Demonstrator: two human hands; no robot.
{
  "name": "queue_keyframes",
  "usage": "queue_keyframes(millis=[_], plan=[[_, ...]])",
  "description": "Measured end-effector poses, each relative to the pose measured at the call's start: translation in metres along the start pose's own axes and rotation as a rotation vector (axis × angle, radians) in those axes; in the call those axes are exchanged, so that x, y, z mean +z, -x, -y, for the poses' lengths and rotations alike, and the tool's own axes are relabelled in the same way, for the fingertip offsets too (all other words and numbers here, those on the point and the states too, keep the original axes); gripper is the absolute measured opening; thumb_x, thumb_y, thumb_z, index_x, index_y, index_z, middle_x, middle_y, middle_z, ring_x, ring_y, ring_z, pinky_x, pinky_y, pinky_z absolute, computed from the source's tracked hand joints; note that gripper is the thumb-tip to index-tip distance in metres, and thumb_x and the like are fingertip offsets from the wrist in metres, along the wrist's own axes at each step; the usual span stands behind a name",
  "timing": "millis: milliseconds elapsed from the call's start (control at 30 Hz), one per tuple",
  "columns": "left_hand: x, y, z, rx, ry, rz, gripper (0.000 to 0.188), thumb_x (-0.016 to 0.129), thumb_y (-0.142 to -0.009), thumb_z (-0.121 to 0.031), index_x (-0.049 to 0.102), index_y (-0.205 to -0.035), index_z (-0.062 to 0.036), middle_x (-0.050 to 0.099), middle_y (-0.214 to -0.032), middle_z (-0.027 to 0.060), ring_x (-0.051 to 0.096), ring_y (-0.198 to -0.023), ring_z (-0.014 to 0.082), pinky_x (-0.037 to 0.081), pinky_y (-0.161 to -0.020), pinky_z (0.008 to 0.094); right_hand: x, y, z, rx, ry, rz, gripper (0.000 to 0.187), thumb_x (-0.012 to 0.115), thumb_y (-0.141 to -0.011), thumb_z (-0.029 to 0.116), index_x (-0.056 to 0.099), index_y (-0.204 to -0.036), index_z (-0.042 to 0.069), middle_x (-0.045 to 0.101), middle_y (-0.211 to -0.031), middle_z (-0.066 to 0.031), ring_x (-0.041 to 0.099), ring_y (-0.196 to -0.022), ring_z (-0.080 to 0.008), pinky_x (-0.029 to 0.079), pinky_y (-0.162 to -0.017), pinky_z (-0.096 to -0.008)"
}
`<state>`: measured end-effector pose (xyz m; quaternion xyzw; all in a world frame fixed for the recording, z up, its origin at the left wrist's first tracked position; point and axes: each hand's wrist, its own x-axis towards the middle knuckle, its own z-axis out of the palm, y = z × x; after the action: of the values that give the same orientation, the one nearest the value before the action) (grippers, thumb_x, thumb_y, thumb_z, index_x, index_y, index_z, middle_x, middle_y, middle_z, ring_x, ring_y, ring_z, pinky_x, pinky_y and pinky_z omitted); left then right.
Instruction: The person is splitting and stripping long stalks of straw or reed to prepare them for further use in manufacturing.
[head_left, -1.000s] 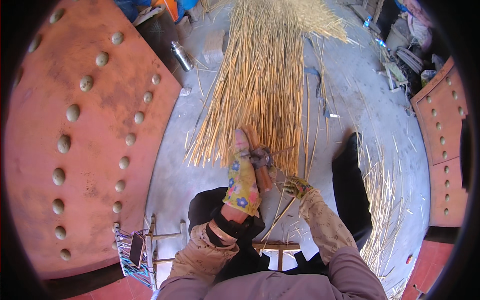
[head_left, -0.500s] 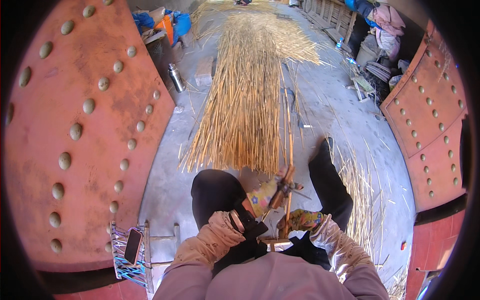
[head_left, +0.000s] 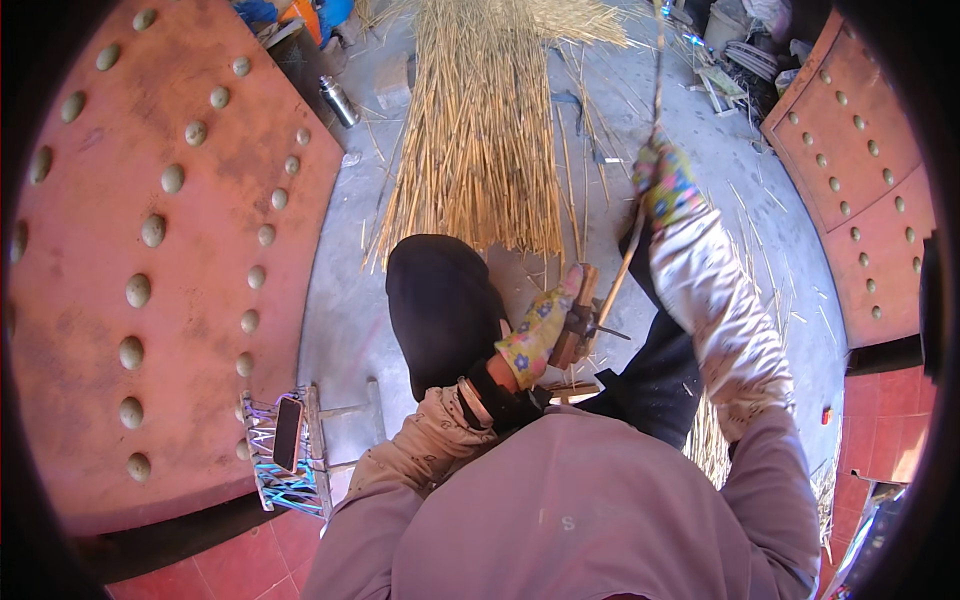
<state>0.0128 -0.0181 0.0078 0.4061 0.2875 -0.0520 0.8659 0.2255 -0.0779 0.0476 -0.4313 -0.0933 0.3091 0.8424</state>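
My left hand [head_left: 540, 335], in a flowered glove, is closed round a small wooden tool [head_left: 575, 335] with a dark metal rod sticking out to the right. The tool is low between my knees. My right hand [head_left: 668, 190], gloved too, is raised far out to the right and closed on a long reed stalk [head_left: 627, 268]. From the tool the stalk slants up to my right hand and goes on past it toward the top edge. A thick layer of straw-coloured reeds [head_left: 490, 160] lies on the floor ahead, its cut ends facing me.
A red studded door panel [head_left: 230, 260] stands on the left, another [head_left: 860, 190] on the right. A steel flask [head_left: 338, 101] is beside a block [head_left: 393, 82]. At lower left a corded stool [head_left: 290, 478] bears a phone [head_left: 287, 435]. Loose stalks [head_left: 760, 250] lie on the right.
My right hand has swung from beside the tool up and away to the right with the stalk. My left hand still holds the tool. The view has tilted lower.
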Motion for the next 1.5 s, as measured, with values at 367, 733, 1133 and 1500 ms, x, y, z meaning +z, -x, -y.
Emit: queue_keyframes(millis=[367, 733, 1133, 1500], plan=[[-0.001, 0.023, 0.003, -0.134, 0.149, 0.271, 0.039, 0.042, -0.079, -0.048, 0.05, -0.081, -0.0096, 0.046, -0.065, -0.003, 0.041, -0.051, 0.0052, 0.033, -0.041, 0.018, -0.002, -0.019, 0.048, -0.107, -0.153, -0.075, 0.026, 0.039, -0.085, 0.026, 0.047, -0.087, 0.001, 0.029, -0.051, 0.0038, 0.024, -0.04, -0.0067, 0.02, -0.036, -0.0213], [0.008, 0.016, 0.001, -0.2, -0.128, 0.112, 0.042, 0.044, -0.076, -0.053, 0.047, -0.075, -0.0109, 0.044, -0.053, -0.0012, 0.041, -0.043, 0.0088, 0.032, -0.039, 0.0204, 0.005, -0.01, 0.04, -0.175, -0.174, 0.016, 0.024, 0.04, -0.085, 0.027, 0.044, -0.079, 0.004, 0.028, -0.052, 0.0051, 0.024, -0.039, -0.0044, 0.02, -0.035, -0.0191], [0.024, -0.002, -0.013, -0.212, -0.076, 0.036, 0.046, 0.043, -0.074, -0.057, 0.048, -0.061, -0.0124, 0.045, -0.051, -0.0011, 0.042, -0.038, 0.0084, 0.032, -0.033, 0.0219, 0.026, 0.049, -0.028, 0.115, -0.174, -0.259, 0.026, 0.038, -0.085, 0.034, 0.045, -0.075, 0.011, 0.03, -0.049, 0.0065, 0.024, -0.037, -0.0043, 0.019, -0.033, -0.0189], [0.043, -0.036, -0.02, 0.27, -0.08, -0.064, 0.042, 0.044, -0.075, -0.054, 0.048, -0.065, -0.0136, 0.046, -0.052, -0.0013, 0.045, -0.039, 0.01, 0.035, -0.034, 0.0226, 0.014, 0.036, 0.012, 0.152, 0.028, 0.357, 0.033, 0.042, -0.084, 0.033, 0.048, -0.101, 0.005, 0.045, -0.067, 0.0007, 0.047, -0.059, -0.0116, 0.039, -0.052, -0.0211]])
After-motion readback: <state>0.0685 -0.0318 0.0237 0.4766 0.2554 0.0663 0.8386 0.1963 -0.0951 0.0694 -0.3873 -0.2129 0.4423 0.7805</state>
